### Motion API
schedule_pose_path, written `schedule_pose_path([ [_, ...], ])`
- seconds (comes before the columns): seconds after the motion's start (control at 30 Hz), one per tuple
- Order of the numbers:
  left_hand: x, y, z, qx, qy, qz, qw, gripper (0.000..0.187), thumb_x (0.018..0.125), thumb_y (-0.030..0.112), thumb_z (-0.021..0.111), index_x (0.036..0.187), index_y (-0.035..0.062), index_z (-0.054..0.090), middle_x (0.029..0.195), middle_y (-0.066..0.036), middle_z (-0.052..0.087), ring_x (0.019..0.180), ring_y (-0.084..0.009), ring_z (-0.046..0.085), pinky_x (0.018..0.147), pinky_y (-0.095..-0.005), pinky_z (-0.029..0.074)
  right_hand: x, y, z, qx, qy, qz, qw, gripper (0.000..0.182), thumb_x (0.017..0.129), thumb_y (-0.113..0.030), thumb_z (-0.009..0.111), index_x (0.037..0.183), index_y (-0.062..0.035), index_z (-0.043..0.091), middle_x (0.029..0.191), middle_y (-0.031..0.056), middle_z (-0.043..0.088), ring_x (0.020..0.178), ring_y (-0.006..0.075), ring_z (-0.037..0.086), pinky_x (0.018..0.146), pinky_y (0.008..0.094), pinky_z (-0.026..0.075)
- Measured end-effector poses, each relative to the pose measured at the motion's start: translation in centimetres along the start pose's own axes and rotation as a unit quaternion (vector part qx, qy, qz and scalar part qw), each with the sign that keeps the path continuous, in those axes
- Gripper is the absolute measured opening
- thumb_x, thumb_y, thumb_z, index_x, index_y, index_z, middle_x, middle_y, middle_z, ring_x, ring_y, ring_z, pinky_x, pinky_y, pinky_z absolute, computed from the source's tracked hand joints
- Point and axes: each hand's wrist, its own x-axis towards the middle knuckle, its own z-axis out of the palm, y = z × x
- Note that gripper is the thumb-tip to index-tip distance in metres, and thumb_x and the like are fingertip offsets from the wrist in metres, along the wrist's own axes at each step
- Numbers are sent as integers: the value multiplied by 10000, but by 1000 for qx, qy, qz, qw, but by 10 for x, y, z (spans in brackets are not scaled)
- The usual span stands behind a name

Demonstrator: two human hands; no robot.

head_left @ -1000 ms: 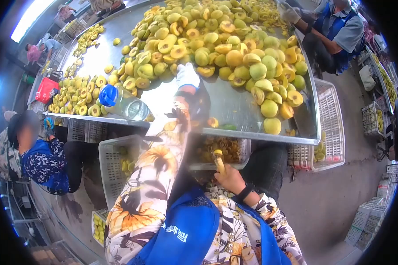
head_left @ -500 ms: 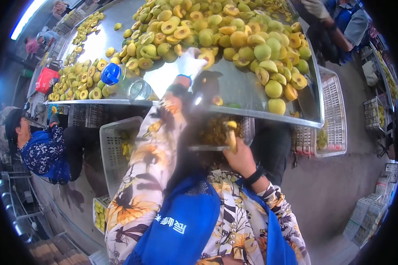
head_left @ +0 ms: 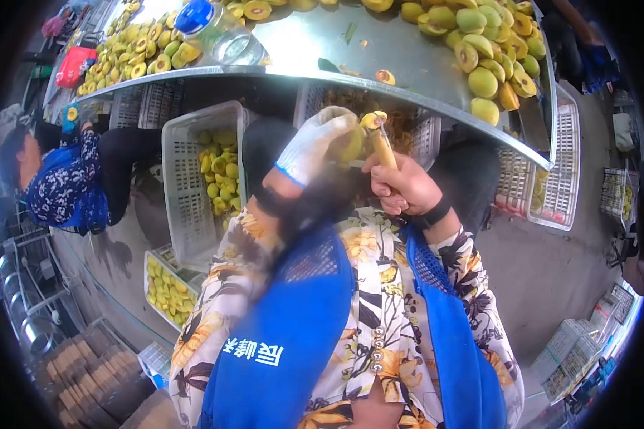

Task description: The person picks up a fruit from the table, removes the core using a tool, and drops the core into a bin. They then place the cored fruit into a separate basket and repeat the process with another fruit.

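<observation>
My left hand (head_left: 316, 145), in a white glove, is closed around a yellow-green peach half (head_left: 348, 146) in front of my chest. The fruit is blurred and partly covered by the fingers. Close by on the right, my bare right hand (head_left: 406, 184) grips a wooden-handled pitting tool (head_left: 383, 148) with a metal end pointing up. At the tool's tip sits a small yellow piece with a brown middle (head_left: 373, 120), seemingly a cut-out pit. Below both hands stands a white crate (head_left: 427, 137) with brownish scraps inside.
A metal table (head_left: 300, 43) bears heaps of halved peaches (head_left: 490, 50) and a blue-capped bottle (head_left: 222, 36). Left of my legs, a white crate (head_left: 186, 186) holds peach halves. A co-worker (head_left: 64, 179) sits at far left. More crates (head_left: 554, 186) stand right.
My left hand has come back from the fruit heap to my chest, now with a peach half. My right hand has risen slightly with the tool. The view has tilted down.
</observation>
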Motion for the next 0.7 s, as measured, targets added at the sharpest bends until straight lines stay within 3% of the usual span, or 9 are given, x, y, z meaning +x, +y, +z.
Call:
schedule_pose_path([
  [0.07,0,-6,4,-2,-33,8,999,183,846,195,580,934,36,565,846,-18,584,779,-95,538,705,-230,449,0,4,3,-6,0,14,1000,139,866,-107,491,978,-31,457,579,16,424,345,45,319,325,200,279],
  [0.2,0,-14,15,49,34,-1,998,197,832,207,602,905,28,561,807,-31,576,730,-98,536,673,-229,452,7,15,-4,-178,86,-4,980,141,848,-117,512,957,-36,472,586,30,451,340,63,341,323,221,306],
  [0.33,-1,-25,18,103,115,-25,988,200,840,194,596,946,30,550,845,-40,575,758,-129,552,675,-261,468,10,9,5,-443,188,-55,875,177,829,-141,550,954,-40,476,592,33,462,355,79,371,339,242,344],
  [0.4,-5,-25,19,121,123,-13,985,203,859,187,571,991,35,546,882,-42,576,793,-138,560,692,-273,477,11,14,4,-410,206,-81,885,193,828,-156,562,958,-41,477,595,34,464,363,83,381,344,247,353],
  [0.47,-10,-18,24,167,123,5,978,215,881,195,538,1031,41,547,909,-42,576,817,-128,560,712,-263,477,12,25,-7,-214,189,-107,952,206,835,-173,568,967,-41,480,600,34,464,371,81,386,345,249,354],
  [0.53,-12,-29,18,187,129,106,968,243,917,232,476,1063,51,547,953,-53,580,853,-130,559,750,-264,473,15,24,-13,-27,205,-100,973,225,840,-180,576,983,-39,475,604,38,466,372,78,385,340,243,348],
  [0.57,-11,-31,16,167,126,111,972,267,930,253,446,1075,51,546,973,-59,582,872,-134,558,770,-266,470,16,22,-12,69,211,-95,970,234,842,-183,580,991,-37,472,606,40,467,373,76,385,337,240,345],
  [0.7,-9,-30,14,11,96,26,995,371,955,334,377,1085,29,545,1004,-84,588,912,-148,555,814,-271,456,23,28,4,-171,321,-193,911,236,853,-173,579,1007,-44,457,580,10,435,348,63,321,321,214,297],
])
